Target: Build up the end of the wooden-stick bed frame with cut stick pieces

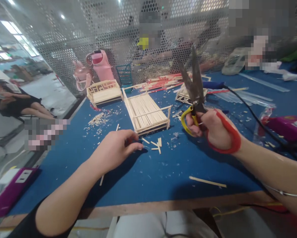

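My right hand (pixel 210 127) grips scissors (pixel 193 86) by their yellow handles, raised above the table with the blades apart and pointing up. My left hand (pixel 118 147) is low over the table, its thumb and index finger apart and no object visible between them; the other fingers are partly hidden. A thin wooden stick (pixel 102 180) passes beneath that hand. Just right of its fingertips lie several short cut stick pieces (pixel 159 142). Behind them stands a miniature bed frame (pixel 148 112) built of pale sticks, with slats and end rails.
A second stick model (pixel 105 94) stands at the back left, near a pink bottle holder (pixel 102 66). Red-and-pale sticks (pixel 163 81) are piled by the perforated screen (pixel 118 39). A blue-handled tool (pixel 214 85) trails a black cord. One loose stick (pixel 208 181) lies near the front edge.
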The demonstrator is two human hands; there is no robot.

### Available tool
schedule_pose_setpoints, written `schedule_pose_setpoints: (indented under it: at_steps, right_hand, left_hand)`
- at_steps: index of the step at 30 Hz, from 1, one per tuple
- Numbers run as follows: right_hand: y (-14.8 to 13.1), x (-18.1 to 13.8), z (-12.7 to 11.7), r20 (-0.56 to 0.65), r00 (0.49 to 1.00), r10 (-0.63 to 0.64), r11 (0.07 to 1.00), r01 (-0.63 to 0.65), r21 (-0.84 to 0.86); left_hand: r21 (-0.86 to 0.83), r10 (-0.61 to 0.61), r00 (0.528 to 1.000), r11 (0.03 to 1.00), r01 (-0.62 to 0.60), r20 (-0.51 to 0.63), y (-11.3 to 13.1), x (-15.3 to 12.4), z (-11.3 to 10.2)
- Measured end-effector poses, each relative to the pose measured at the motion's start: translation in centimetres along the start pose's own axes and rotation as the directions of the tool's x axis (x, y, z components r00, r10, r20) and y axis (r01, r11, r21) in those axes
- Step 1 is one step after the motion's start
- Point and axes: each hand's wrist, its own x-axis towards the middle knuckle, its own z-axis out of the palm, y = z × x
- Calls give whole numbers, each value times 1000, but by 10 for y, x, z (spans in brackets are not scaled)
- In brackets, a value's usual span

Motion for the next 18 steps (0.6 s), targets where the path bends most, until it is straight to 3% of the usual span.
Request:
schedule_pose_setpoints:
  at_steps: [2, 4, 6, 9, 12, 15, 18]
  right_hand:
    - [-2, 1, 0, 43, 997, 67, 978, -74, 196]
    - [-9, 3, 0, 104, 990, 97, 953, -123, 275]
    - [-16, 4, 1, 140, 984, 107, 946, -144, 289]
    - [-24, 3, 0, 138, 986, 96, 959, -129, 251]
    - [-27, 2, -4, 108, 992, 72, 965, -97, 242]
    - [-27, 4, -11, -82, 997, 8, 966, 14, 259]
    - [-24, 9, -21, -370, 925, -90, 968, 169, 187]
  left_hand:
    - [-95, 14, 993, 995, -25, -113, 15, 1, 2]
    - [-238, 48, 989, 968, -80, -138, 36, 6, 10]
    - [-402, 110, 994, 909, -111, -25, 59, 15, 23]
    - [-612, 158, 976, 790, -36, 147, 84, 34, 42]
    - [-631, -45, 953, 740, 233, 300, 90, 45, 52]
    - [-621, -124, 956, 736, 269, 267, 89, 39, 50]
    - [-576, 6, 989, 813, 83, 150, 91, 17, 43]
